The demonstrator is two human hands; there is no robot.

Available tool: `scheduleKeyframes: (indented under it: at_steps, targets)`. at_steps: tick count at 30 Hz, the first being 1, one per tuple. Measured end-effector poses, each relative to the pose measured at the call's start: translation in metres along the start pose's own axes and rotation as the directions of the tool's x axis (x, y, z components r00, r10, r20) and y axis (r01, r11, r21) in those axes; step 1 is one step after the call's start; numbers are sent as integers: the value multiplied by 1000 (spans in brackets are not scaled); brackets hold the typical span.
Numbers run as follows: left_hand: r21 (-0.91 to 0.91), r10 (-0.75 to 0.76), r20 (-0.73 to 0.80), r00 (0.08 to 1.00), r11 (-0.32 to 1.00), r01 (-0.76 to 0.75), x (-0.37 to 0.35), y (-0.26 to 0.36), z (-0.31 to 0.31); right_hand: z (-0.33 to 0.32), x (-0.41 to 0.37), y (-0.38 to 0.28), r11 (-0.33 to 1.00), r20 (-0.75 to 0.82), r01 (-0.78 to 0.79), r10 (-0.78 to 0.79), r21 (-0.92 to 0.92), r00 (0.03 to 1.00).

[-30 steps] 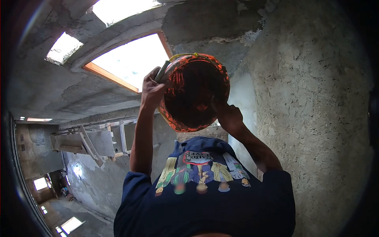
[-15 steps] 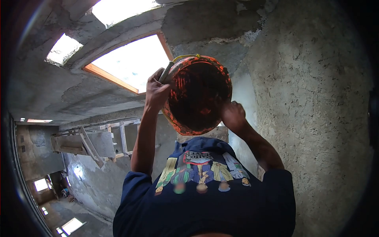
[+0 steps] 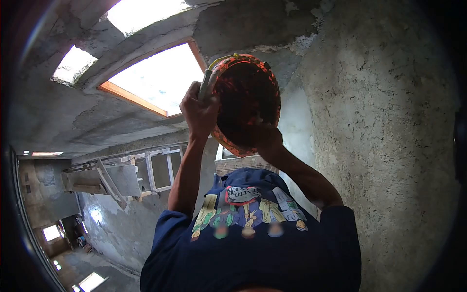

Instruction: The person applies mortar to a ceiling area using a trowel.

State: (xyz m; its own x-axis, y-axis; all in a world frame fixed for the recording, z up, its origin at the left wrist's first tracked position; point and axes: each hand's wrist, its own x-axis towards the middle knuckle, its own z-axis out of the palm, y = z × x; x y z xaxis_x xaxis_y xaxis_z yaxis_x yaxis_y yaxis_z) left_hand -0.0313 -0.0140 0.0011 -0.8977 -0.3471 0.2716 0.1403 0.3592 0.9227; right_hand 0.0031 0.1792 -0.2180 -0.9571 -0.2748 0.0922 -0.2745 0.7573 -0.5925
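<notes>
An orange-red bucket (image 3: 275, 92), smeared with dark material, is tilted so its dark inside faces me. My left hand (image 3: 200, 109) is closed at its left rim, around a grey-green grip that adjoins a yellow strip along the rim. At the bucket's lower right, my right hand (image 3: 266, 141) reaches over the opening. Shadow hides its fingers, so what they hold, if anything, cannot be made out.
A rough plastered wall (image 3: 374, 131) rises on the right. An orange-framed opening (image 3: 155, 80) lets in light at upper left. Wooden scaffolding (image 3: 158, 170) stands at left, and a wooden plank structure (image 3: 243, 164) lies behind the bucket's lower edge.
The bucket has shifted slightly up and left and turned a little. My right hand has moved left, from the bucket's right edge to over its opening. My left hand keeps its hold.
</notes>
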Motion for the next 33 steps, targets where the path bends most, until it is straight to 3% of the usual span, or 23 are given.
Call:
scheduleKeyframes:
  at_steps: [1,2,3,4,5,7,8,10,11,13,15,17,19,21,22,23,25,27,29,30,33]
  targets:
    - [3,-2,2,1000,1000,2,-1,0,0,-24,-1,-6,1000,2,-3,3,3,1000]
    - [132,30,-7,1000,991,-29,-2,2,1,-54,-4,-11,952,-15,261,-267,-161,964]
    - [257,67,-11,998,964,-61,-2,4,1,-84,-2,-23,808,11,492,-517,-323,856]
    - [259,64,-3,998,964,-61,-4,5,0,-98,3,-31,883,126,451,-436,-128,891]
    - [238,59,9,998,969,-60,-3,6,-1,-108,5,-37,887,121,444,-430,-128,895]
    - [216,59,24,998,974,-63,-2,8,-5,-127,11,-51,956,405,264,-191,-132,894]
    - [210,72,4,997,975,-71,-1,8,-8,-143,15,-59,954,400,268,-195,-135,895]
    - [237,50,11,999,970,-52,-3,11,-16,-167,14,-80,948,439,139,1,-286,899]
    - [242,49,4,999,969,-48,-2,12,-17,-169,15,-83,948,443,146,-6,-282,897]
    - [208,59,41,997,976,-66,-3,14,-15,-170,16,-87,895,217,209,-131,-395,967]
    - [202,54,54,997,977,-64,-2,20,-11,-151,27,-87,928,123,137,-100,-346,987]
    - [197,43,62,997,979,-55,-4,25,-9,-133,32,-87,882,-21,-4,-7,-471,1000]
    - [201,32,0,999,979,-31,-7,28,-10,-135,22,-100,898,34,32,-19,-440,999]
    - [192,64,-20,998,980,-59,-7,27,-10,-128,8,-112,865,58,-93,140,-492,988]
    - [182,83,-30,996,980,-76,-9,26,-9,-130,2,-115,880,171,-24,118,-474,978]
    - [181,79,-25,997,981,-73,-9,27,-8,-127,1,-108,880,173,-27,124,-475,977]
    - [205,110,10,994,973,-110,-8,30,-5,-127,5,-96,867,265,246,-139,-432,954]
    - [224,108,19,994,968,-109,-5,30,-7,-149,11,-93,850,216,264,-182,-456,959]
    - [247,94,27,995,964,-98,-4,29,-9,-163,16,-100,891,124,52,5,-451,992]
    - [221,83,38,996,971,-90,-4,27,-9,-159,18,-94,916,5,41,-42,-400,999]
    - [177,74,43,996,981,-81,-5,34,-6,-128,28,-72,903,-3,-41,44,-428,999]
